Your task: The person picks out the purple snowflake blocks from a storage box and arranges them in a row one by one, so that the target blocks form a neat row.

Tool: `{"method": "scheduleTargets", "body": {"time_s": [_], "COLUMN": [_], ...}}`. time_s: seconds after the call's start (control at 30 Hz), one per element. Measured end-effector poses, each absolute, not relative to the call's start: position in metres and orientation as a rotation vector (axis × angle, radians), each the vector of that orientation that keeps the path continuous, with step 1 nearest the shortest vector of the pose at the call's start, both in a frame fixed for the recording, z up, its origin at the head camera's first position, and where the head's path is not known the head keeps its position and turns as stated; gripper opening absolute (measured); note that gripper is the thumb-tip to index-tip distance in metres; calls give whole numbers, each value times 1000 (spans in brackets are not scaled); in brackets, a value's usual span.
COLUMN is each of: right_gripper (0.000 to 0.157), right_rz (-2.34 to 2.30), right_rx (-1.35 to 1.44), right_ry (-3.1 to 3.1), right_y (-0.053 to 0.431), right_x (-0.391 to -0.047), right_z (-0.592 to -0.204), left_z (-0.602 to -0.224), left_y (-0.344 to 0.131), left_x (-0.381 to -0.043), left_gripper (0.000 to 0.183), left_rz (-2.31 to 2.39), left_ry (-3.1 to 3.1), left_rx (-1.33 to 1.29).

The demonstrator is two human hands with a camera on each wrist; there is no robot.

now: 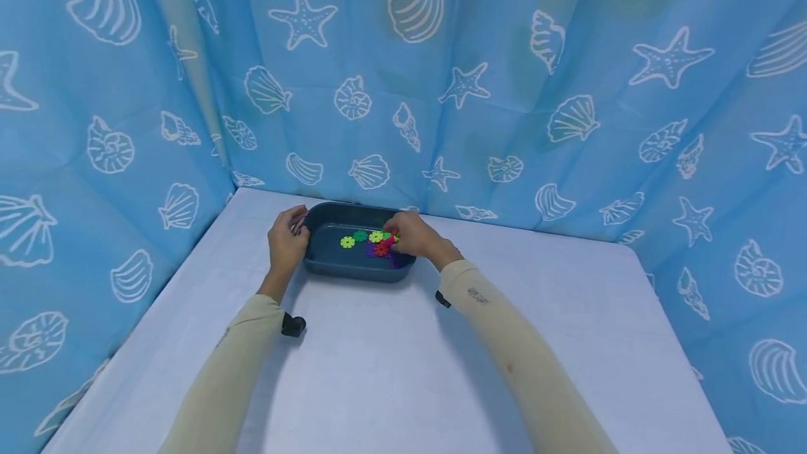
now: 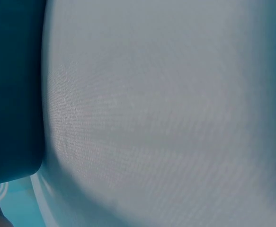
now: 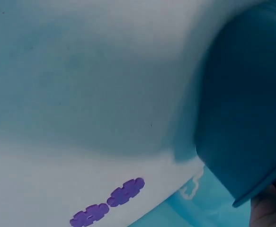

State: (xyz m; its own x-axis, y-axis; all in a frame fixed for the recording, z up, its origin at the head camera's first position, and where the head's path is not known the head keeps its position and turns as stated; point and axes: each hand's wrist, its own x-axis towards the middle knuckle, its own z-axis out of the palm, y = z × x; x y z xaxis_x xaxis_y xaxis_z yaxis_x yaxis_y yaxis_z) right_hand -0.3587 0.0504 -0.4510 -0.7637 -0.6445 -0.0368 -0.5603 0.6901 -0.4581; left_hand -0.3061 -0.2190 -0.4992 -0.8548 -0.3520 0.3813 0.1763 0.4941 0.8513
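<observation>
A dark blue plastic basin [image 1: 353,272] stands toward the back of the white-covered table. Small flower-shaped plastic discs lie in it: yellow-green [image 1: 347,242], green [image 1: 360,236], red [image 1: 382,249] and purple, most heaped at the right end. My left hand [image 1: 288,240] holds the basin's left rim with bent fingers. Over the right end, my right hand [image 1: 415,235] reaches down inside, its fingertips pinching at brightly coloured discs in the heap; the hand hides part of them. In the right wrist view some fingers [image 3: 270,208] show beyond the basin's rim.
Two purple flower-shaped discs [image 3: 126,191] lie on the white cloth outside the basin in the right wrist view. A blue curtain [image 1: 403,90] with white shells and starfish hangs behind the table and along both sides. Small black devices [image 1: 293,325] are worn at both wrists.
</observation>
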Motion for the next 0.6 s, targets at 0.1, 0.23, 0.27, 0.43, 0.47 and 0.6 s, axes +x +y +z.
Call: {"method": "scheduleTargets", "body": {"time_s": [0.1,0.23,0.27,0.43,0.47,0.6], "right_gripper": [39,37,36,27,26,20], "right_rz": [-528,-391,-362,-233,-217,-194], "right_rx": [-977,-948,-935,-897,-891,-874], "right_ry": [2696,2701,2705,2720,2725,2761], "right_y": [48,45,44,39,38,35], "right_x": [-358,-356,-356,-356,-357,-358], "right_z": [-452,-450,-449,-449,-450,-455], "left_z": [-500,-498,-498,-498,-498,-501], "left_y": [-219,-219,-219,-220,-220,-221], "left_x": [-307,-308,-308,-307,-307,-308], "left_gripper": [41,41,41,40,40,41], "left_rz": [-1349,-1334,-1329,-1320,-1320,-1320], "left_ry": [-2226,-2231,-2233,-2236,-2237,-2230], "left_rx": [146,142,141,137,139,137]}}
